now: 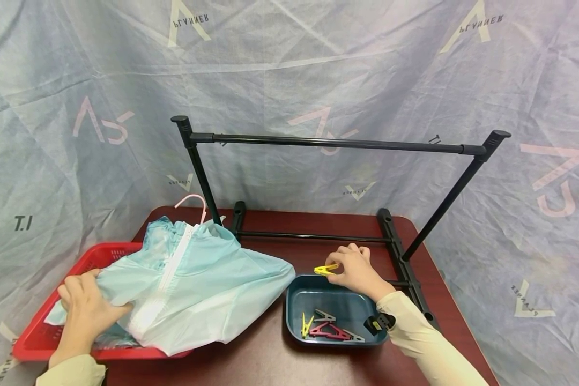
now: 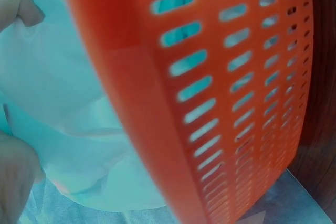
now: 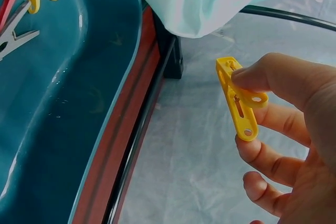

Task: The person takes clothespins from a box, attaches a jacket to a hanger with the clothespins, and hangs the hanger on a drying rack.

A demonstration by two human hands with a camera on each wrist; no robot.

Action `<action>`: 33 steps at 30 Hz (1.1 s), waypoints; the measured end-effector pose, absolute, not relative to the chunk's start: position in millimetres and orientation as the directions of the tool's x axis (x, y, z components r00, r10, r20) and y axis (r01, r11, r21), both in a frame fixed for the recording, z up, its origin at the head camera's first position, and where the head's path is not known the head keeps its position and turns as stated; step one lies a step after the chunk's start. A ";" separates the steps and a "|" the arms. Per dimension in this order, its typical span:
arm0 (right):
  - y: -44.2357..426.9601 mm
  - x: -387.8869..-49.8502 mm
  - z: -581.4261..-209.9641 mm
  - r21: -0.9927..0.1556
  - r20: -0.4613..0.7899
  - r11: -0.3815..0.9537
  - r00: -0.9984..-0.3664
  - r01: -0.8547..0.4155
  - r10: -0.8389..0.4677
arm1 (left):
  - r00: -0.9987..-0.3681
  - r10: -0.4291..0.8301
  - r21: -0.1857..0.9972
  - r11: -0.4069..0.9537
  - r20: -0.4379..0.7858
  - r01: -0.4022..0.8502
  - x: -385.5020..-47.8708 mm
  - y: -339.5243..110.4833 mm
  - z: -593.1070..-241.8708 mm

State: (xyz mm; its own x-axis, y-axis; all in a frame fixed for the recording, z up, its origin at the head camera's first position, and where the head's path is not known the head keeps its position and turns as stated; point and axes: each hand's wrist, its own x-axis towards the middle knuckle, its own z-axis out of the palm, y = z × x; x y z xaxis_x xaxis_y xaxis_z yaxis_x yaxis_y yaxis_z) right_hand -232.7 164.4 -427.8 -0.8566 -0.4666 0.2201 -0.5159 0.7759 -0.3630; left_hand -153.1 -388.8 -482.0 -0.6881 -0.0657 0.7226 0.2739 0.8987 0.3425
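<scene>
Hands well apart. The left hand (image 1: 86,305) grips the garment (image 1: 207,273) over the basket (image 1: 31,351); the right hand (image 1: 357,271), nearer the garment's tapered end, pinches the clip (image 1: 324,269) near the tray's (image 1: 291,316) far rim, long axis sideways, nose leftward.

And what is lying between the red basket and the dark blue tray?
In the head view, the pale blue garment spans much of that stretch, with tabletop showing along its near side.

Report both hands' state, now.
Left hand: closed, holding the light-blue jacket.
Right hand: closed, pinching a yellow clothespin.
</scene>
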 end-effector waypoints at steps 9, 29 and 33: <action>160.8 -234.2 -427.6 -0.359 0.260 0.763 -0.843 -0.537 -0.471 | -0.736 -0.081 0.368 0.899 0.672 0.238 -149.3 -388.9 -476.8; 152.2 -239.2 -421.3 -0.370 0.264 0.762 -0.846 -0.532 -0.463 | -0.682 -0.058 0.333 0.901 0.729 0.279 -153.7 -390.0 -481.5; 150.0 -240.2 -420.5 -0.372 0.258 0.765 -0.850 -0.526 -0.459 | -0.693 -0.065 0.344 0.899 0.718 0.272 -152.7 -389.5 -480.2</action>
State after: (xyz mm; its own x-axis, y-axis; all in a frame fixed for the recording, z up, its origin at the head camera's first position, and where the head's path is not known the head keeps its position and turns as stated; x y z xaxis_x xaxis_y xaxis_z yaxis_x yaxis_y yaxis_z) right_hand -240.2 150.0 -420.5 -0.8501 -0.4589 0.2582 -0.5259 0.7650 -0.3717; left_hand -152.7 -389.5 -480.2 -0.6934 -0.0654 0.7176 0.2717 0.8986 0.3444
